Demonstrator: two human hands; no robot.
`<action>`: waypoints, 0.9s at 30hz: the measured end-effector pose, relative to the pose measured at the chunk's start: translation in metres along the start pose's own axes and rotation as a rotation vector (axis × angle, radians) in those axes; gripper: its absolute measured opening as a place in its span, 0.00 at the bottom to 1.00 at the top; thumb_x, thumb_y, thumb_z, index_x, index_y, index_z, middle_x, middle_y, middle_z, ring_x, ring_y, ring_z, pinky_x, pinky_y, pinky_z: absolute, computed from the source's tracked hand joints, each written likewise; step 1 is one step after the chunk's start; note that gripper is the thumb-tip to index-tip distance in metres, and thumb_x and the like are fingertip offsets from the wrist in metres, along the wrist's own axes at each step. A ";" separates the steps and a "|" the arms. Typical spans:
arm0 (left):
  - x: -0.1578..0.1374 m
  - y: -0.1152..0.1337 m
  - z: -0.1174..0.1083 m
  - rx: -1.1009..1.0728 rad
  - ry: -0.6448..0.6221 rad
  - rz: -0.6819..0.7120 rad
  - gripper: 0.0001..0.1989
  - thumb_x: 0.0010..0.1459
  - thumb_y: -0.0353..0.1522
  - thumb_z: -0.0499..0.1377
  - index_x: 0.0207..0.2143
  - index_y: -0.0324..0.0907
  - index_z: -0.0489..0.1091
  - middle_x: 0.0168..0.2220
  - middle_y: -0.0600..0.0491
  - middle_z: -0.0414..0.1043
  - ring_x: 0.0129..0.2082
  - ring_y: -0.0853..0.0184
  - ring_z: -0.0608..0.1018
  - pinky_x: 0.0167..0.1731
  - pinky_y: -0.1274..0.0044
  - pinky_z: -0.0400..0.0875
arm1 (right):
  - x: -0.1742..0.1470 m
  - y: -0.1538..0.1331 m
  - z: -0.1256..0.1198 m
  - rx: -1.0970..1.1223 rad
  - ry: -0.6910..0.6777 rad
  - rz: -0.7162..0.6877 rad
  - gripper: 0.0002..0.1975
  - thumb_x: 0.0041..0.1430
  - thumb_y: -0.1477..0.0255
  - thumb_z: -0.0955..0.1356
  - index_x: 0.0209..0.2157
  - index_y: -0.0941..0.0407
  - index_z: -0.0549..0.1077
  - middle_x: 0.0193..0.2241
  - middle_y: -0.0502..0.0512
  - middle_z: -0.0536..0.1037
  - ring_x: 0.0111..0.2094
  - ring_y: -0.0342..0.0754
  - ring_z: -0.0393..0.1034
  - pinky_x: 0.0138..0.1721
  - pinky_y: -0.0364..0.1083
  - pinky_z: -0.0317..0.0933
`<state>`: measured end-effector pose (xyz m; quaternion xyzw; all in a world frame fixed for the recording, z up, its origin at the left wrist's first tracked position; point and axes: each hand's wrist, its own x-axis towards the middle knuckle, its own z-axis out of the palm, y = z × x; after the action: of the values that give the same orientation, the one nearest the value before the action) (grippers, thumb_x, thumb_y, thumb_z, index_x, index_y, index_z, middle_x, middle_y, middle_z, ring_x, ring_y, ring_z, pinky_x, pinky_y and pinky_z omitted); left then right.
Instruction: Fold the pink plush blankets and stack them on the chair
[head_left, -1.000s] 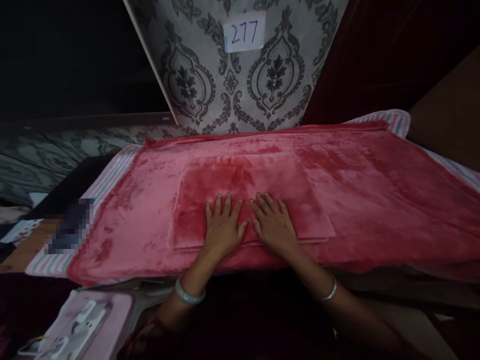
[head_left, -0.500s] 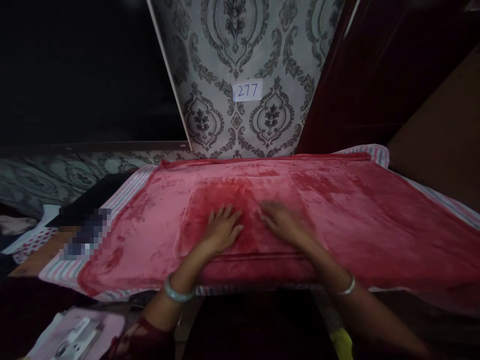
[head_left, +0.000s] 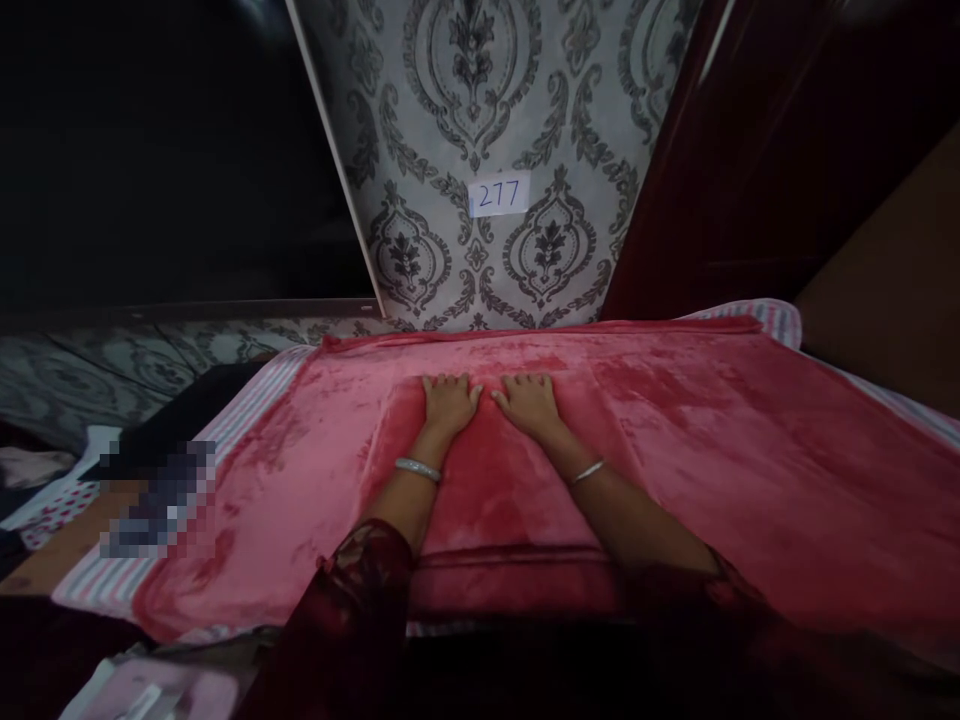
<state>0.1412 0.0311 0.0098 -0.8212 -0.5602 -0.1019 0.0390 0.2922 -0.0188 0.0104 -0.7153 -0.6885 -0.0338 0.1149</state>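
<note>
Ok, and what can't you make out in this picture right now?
Head view: folded cloth beneath the left hand and right hand, covered by them.
Head view: red cloth, right end cut off by the picture's edge.
Head view: dark thing at left, pixelated, so unidentifiable.
Head view: pink thing, cut off by the bottom edge.
Head view: dark panel, cut off at top and left.

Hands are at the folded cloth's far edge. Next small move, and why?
Probably draw the left hand and right hand along the folded cloth toward its near edge, smoothing it: both lie palm down by its far edge, and its pile shows uneven patches.
</note>
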 end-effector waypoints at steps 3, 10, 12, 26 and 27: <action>0.002 -0.003 0.011 0.006 -0.001 0.005 0.28 0.70 0.45 0.42 0.57 0.39 0.70 0.52 0.38 0.75 0.54 0.49 0.73 0.62 0.52 0.49 | 0.001 0.005 0.012 -0.002 0.009 0.000 0.26 0.72 0.56 0.55 0.58 0.56 0.71 0.54 0.67 0.75 0.55 0.60 0.65 0.59 0.59 0.48; 0.006 -0.004 0.013 0.006 0.001 -0.017 0.28 0.70 0.47 0.42 0.55 0.40 0.71 0.52 0.39 0.74 0.54 0.49 0.72 0.60 0.53 0.51 | 0.005 0.006 0.014 -0.007 -0.008 0.010 0.27 0.71 0.56 0.56 0.59 0.57 0.70 0.54 0.67 0.74 0.56 0.61 0.64 0.60 0.61 0.47; 0.004 -0.004 0.012 -0.006 -0.008 -0.022 0.28 0.69 0.47 0.42 0.55 0.40 0.71 0.53 0.39 0.74 0.55 0.50 0.72 0.61 0.54 0.51 | 0.004 0.005 0.014 0.005 -0.007 0.013 0.27 0.71 0.56 0.56 0.60 0.57 0.69 0.55 0.66 0.74 0.56 0.61 0.64 0.60 0.60 0.48; -0.002 -0.051 -0.032 -0.025 -0.144 -0.233 0.27 0.68 0.46 0.45 0.60 0.42 0.68 0.61 0.37 0.66 0.63 0.45 0.65 0.61 0.47 0.51 | -0.011 0.062 -0.015 0.040 -0.040 0.224 0.26 0.72 0.61 0.53 0.61 0.55 0.69 0.62 0.65 0.69 0.63 0.61 0.58 0.61 0.67 0.49; -0.005 -0.056 -0.032 -0.052 -0.156 -0.279 0.28 0.67 0.46 0.45 0.60 0.42 0.67 0.62 0.37 0.65 0.62 0.44 0.66 0.59 0.48 0.57 | -0.013 0.066 -0.013 0.046 -0.030 0.240 0.26 0.72 0.61 0.54 0.61 0.55 0.69 0.62 0.65 0.69 0.63 0.61 0.58 0.61 0.67 0.50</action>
<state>0.0833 0.0422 0.0371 -0.7416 -0.6673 -0.0568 -0.0401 0.3588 -0.0358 0.0124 -0.7902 -0.6001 0.0070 0.1241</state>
